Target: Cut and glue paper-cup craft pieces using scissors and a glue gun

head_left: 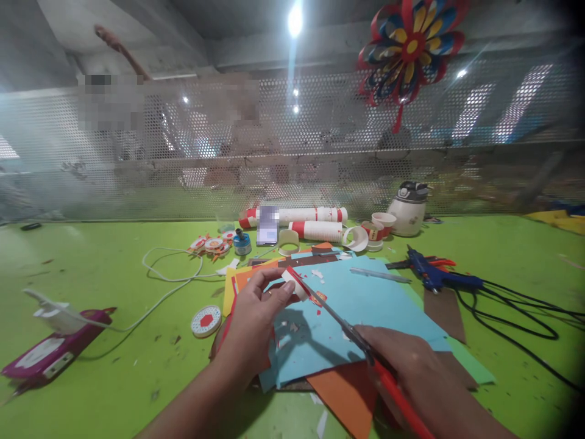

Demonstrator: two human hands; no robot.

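Between the thumb and fingers of my left hand point(260, 305) is a small white paper piece point(298, 289) with a red edge. My right hand point(411, 360) is closed round a pair of red-handled scissors point(361, 342), whose blades point up and left and reach the piece's right side. Whether the blades are cutting into it I cannot tell. Beneath both hands lie light blue paper sheets point(393, 305) strewn with red and white scraps. A round white disc with a red hexagon point(206, 321) rests on the green table left of my left hand.
Right of the paper, a blue glue gun point(439, 274) trails black cable. Far left is a purple power strip point(59, 347) with a white charger and cord. Behind stand a phone point(267, 227), paper-cup tubes point(315, 230), a blue bottle point(242, 242) and a white kettle point(407, 210) before a perforated screen point(320, 177).
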